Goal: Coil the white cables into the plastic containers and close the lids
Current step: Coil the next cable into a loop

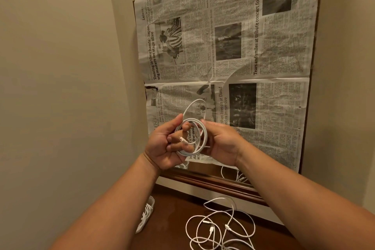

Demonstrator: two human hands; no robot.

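Left grip (164, 144): fingers curled round coiled white cable (205, 134), connector end beside the fingertips.
Right grip (221, 142): holding the coil's opposite side, raised above the table (176, 219).
Loose cables (226, 227): tangled white on the dark wood below.
White bundle (147, 215): at table's left edge, beside the wall.
Newspaper (233, 57): spread upright behind.

Warm, rather dim indoor light tints the whole frame yellowish. Shadows are soft and faint. A dull sheen lies on the wooden tabletop (176, 207) at lower centre. The newspaper (233, 50) headlines read sharply mid-frame, while wide-angle distortion bends the edges.
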